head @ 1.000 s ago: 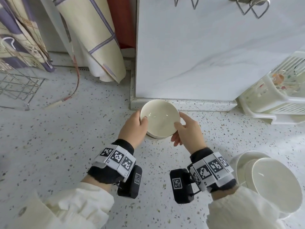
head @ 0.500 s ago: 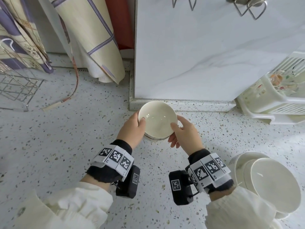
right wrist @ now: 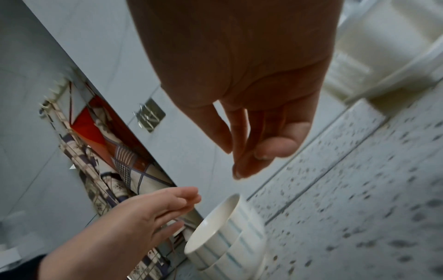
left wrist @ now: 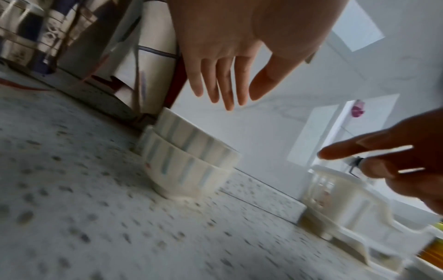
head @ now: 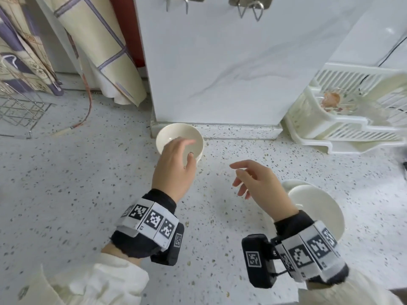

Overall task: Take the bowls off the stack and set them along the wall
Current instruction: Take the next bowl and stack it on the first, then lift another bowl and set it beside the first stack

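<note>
White and ribbed with pale blue stripes, two nested bowls (head: pixel 179 137) sit on the speckled counter (head: pixel 66 183), pushed up against the low ledge at the foot of the marble wall (head: pixel 220 73). The left wrist view shows one bowl seated inside the other, both upright and resting on the lower one's foot.

Above and just in front of them hangs the left hand (head: pixel 175 167), palm down, with its fingers (left wrist: pixel 226 83) straight, close together and holding nothing; the thumb stands a little apart. From the head view the hand overlaps the near rim of the bowls, but the wrist views show a gap between the fingertips and the rim.

Off to the right, the right hand (head: pixel 257 183) floats over the bare counter, well clear of the nested pair. Its fingers are loosely bent and spread, and it holds nothing.

Behind the right wrist, near the counter's lower right, stands the stack of bowls (head: pixel 317 208), partly hidden by the forearm, so I cannot tell how many are in it.

Patterned cloths (head: pixel 94 51) hang at the left, a wire rack (head: pixel 19 111) beside them, and a slatted plastic basket (head: pixel 343 119) sits at the right against the wall.
</note>
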A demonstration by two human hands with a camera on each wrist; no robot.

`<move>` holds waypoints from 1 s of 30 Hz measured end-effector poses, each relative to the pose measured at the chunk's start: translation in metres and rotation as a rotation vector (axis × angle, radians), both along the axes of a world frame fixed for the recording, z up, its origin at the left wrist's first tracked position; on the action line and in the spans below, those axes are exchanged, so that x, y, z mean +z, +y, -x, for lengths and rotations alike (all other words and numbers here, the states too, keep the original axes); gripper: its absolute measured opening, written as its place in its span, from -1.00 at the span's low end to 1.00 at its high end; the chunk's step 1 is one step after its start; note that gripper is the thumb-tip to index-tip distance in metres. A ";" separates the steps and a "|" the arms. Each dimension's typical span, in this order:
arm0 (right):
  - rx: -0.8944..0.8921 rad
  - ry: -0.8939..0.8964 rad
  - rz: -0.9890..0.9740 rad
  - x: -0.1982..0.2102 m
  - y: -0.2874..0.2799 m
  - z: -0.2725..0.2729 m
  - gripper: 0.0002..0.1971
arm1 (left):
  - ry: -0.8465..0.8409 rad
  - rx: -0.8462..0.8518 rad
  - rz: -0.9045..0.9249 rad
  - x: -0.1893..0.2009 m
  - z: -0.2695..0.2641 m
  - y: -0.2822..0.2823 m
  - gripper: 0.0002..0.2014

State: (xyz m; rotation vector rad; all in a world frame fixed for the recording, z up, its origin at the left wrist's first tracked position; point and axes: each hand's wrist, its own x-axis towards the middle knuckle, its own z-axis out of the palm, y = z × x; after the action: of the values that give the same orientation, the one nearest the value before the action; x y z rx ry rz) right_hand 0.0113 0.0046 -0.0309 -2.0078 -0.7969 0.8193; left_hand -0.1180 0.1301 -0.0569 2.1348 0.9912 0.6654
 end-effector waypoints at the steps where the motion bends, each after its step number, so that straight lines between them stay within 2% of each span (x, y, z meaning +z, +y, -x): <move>1: -0.020 -0.029 -0.008 0.002 -0.014 -0.005 -0.77 | -0.005 -0.023 0.014 0.001 -0.005 -0.013 -0.69; 6: -0.139 -0.232 -0.023 0.000 -0.086 -0.042 -0.80 | -0.024 -0.157 0.131 -0.003 -0.037 -0.082 -0.71; 9: -0.264 -0.358 0.041 -0.007 -0.122 -0.063 -0.74 | 0.007 -0.200 0.164 -0.005 -0.055 -0.119 -0.72; 12: -0.339 -0.377 0.107 -0.017 -0.149 -0.077 -0.64 | 0.054 -0.234 0.180 -0.007 -0.070 -0.147 -0.70; 17: -0.218 -0.299 0.219 -0.032 -0.173 -0.088 -0.59 | 0.169 -0.203 0.142 -0.007 -0.084 -0.175 -0.66; 21: -0.102 -0.364 0.260 -0.033 -0.173 -0.092 -0.62 | 0.257 -0.180 0.144 -0.005 -0.088 -0.180 -0.63; 24: -0.084 -0.396 0.245 -0.031 -0.172 -0.093 -0.59 | 0.312 -0.182 0.159 -0.005 -0.090 -0.180 -0.62; 30: -0.110 -0.483 0.145 -0.013 -0.173 -0.091 -0.65 | 0.311 -0.196 0.164 -0.004 -0.092 -0.179 -0.66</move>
State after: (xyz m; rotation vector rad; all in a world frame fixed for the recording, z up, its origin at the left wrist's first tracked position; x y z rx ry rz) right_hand 0.1022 -0.1689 -0.0434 -2.3977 -0.9002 0.3344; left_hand -0.0261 -0.0486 -0.0610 2.1909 0.9424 0.1529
